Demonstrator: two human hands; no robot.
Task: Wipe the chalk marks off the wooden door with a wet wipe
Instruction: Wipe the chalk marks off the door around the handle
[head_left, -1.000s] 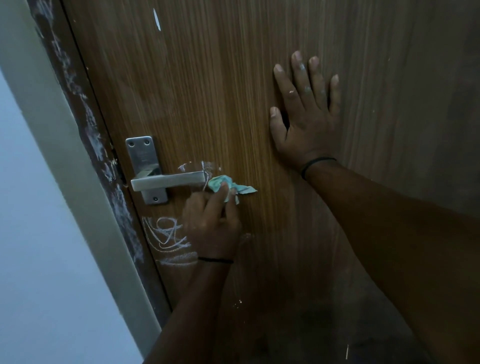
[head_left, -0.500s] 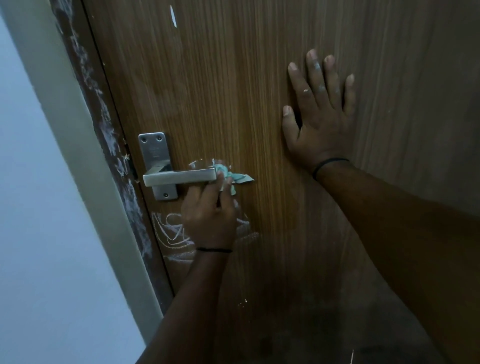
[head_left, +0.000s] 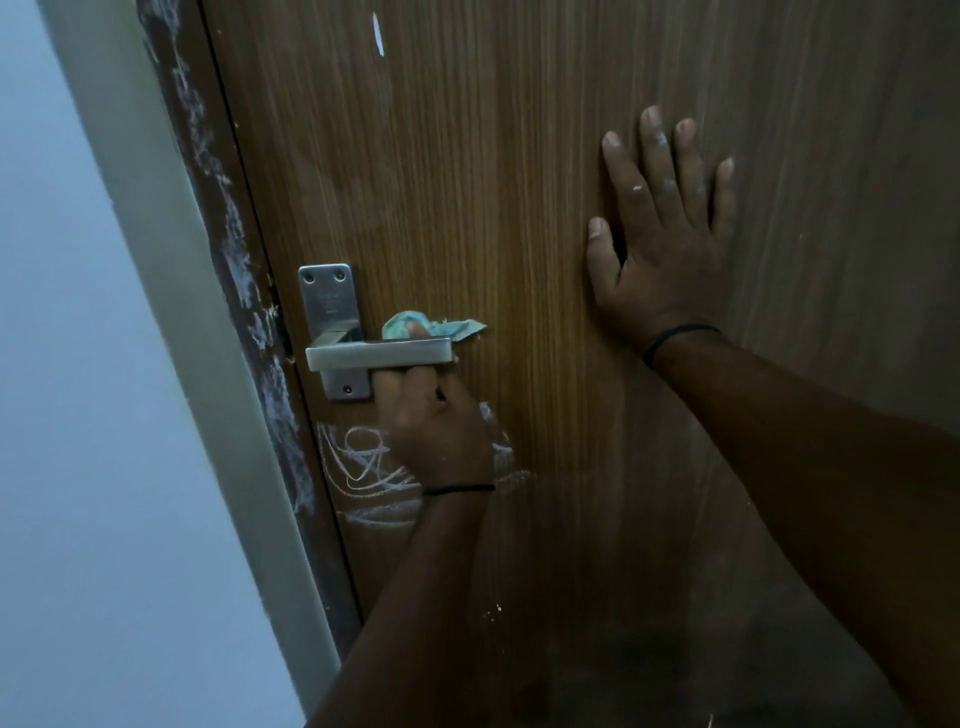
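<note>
The wooden door (head_left: 519, 208) fills most of the view, and its metal lever handle (head_left: 379, 354) serves as the reference point for all positions below.

The left hand (head_left: 436, 431) reaches up from just below the handle, its fingers passing behind the lever. These fingers press a crumpled green wet wipe (head_left: 431, 328) against the door face. The wipe shows directly above the lever, touching its top edge, with one fingertip visible inside the bunched material. A loose corner of the wipe extends past the free end of the lever. Whether the fingers are curled around the wipe or only pushing it cannot be told, as the lever hides them.

The right hand (head_left: 665, 249) lies flat on the door, well to the right of the handle and above it. Its fingers are straight and slightly spread, holding nothing. White specks mark its knuckles.

Chalk marks (head_left: 363, 467) remain on the door below the handle, as white loops and scribbled lines partly covered by the left hand and wrist. A single short chalk stroke (head_left: 378, 34) sits high above the handle. Whitish smears run down the dark door frame (head_left: 244, 291), left of the handle plate (head_left: 327, 296).

A thin black band circles each wrist.
</note>
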